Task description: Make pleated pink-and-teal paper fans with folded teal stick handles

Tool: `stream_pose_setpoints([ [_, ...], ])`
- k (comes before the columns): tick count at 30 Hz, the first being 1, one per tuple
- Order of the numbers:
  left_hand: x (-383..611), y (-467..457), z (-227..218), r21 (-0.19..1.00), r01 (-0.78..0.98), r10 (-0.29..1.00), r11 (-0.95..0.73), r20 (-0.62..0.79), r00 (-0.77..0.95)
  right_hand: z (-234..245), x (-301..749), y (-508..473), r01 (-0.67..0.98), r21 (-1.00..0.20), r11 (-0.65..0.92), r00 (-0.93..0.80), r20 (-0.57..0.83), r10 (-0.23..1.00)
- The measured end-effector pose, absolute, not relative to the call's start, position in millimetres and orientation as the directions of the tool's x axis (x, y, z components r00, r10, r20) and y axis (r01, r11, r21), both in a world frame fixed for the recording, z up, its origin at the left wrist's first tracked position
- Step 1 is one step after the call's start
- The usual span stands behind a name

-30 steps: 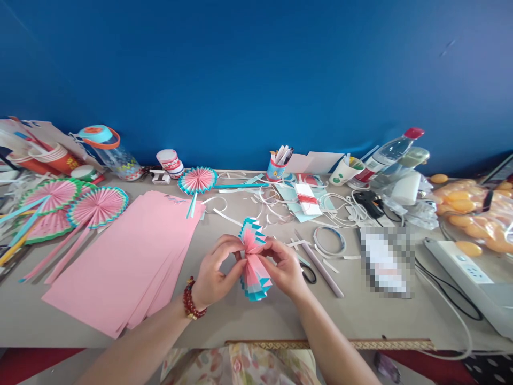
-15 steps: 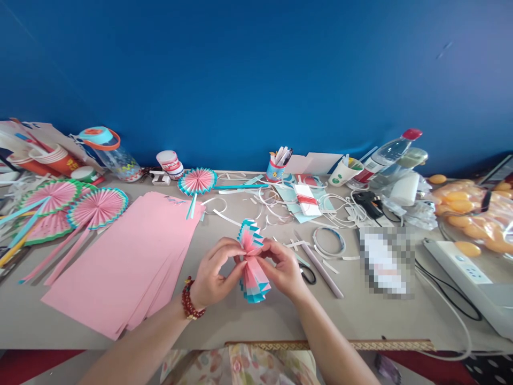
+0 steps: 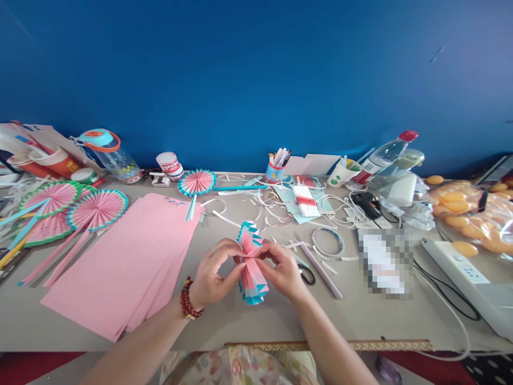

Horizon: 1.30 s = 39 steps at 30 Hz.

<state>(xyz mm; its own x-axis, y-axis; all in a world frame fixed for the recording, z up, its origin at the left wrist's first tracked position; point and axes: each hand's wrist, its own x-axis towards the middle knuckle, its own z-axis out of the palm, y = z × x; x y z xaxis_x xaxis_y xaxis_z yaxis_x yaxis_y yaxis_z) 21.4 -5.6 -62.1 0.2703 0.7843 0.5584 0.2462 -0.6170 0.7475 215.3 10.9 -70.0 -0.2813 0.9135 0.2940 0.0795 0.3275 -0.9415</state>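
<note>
Between my hands is a pleated paper fan (image 3: 254, 283), pink with blue edges, gathered at its waist and flaring out above and below. My left hand (image 3: 218, 275) pinches the waist from the left, thumb and fingers closed. From the other side my right hand (image 3: 282, 267) pinches the same waist, its fingers curled. The exact centre of the fold is partly covered by the fingertips. Left of my hands lies a stack of pink paper (image 3: 120, 262). To the right, a pale lilac pen-like stick (image 3: 323, 270) rests by black-handled scissors (image 3: 307, 274), whose blades are mostly hidden.
Finished round fans (image 3: 98, 209) lie at the left, another fan (image 3: 197, 183) at the back. A roll of tape (image 3: 327, 241), red thread on a card (image 3: 306, 200), a glue gun (image 3: 366, 204), a bottle (image 3: 385, 158) and a power strip (image 3: 460, 267) occupy the right side.
Both hands keep their pinch on the paper fan, with hardly any movement. The fan's lower pleats have shifted slightly to the left, and the view has moved a little.
</note>
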Motion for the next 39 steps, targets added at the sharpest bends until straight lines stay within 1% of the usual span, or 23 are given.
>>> stream_pose_setpoints([
  [4, 20.5, -3.8, -61.9, 0.723, 0.261, 0.766, -0.640, 0.575, 0.286, -69.7, 216.2, 10.5, 0.089, -0.942, 0.322, -0.282, 0.287, 0.916],
  [11, 16.0, 0.1, -60.1, 0.618, 0.345, 0.708, -0.707, 0.620, 0.340, -68.8, 216.3, 10.6, 0.078, -0.938, 0.338, -0.296, 0.302, 0.906],
  [17, 14.2, 1.3, -59.2, 0.565, 0.395, 0.687, -0.725, 0.636, 0.352, -64.2, 215.7, 10.0, 0.134, -0.915, 0.382, -0.309, 0.327, 0.893],
  [21, 13.9, 1.6, -58.9, 0.561, 0.385, 0.679, -0.732, 0.641, 0.357, -63.0, 216.7, 10.3, 0.160, -0.890, 0.427, -0.312, 0.365, 0.877],
  [27, 16.6, 1.0, -58.4, 0.596, 0.365, 0.698, -0.715, 0.641, 0.320, -65.6, 218.1, 10.7, 0.162, -0.871, 0.464, -0.360, 0.386, 0.850],
  [33, 16.9, 1.0, -58.6, 0.585, 0.352, 0.682, -0.730, 0.649, 0.336, -64.7, 218.4, 10.5, 0.172, -0.857, 0.485, -0.359, 0.404, 0.841],
  [39, 17.9, -0.9, -59.3, 0.628, 0.339, 0.713, -0.701, 0.625, 0.318, -65.2, 217.2, 10.1, 0.190, -0.813, 0.550, -0.371, 0.459, 0.807],
])
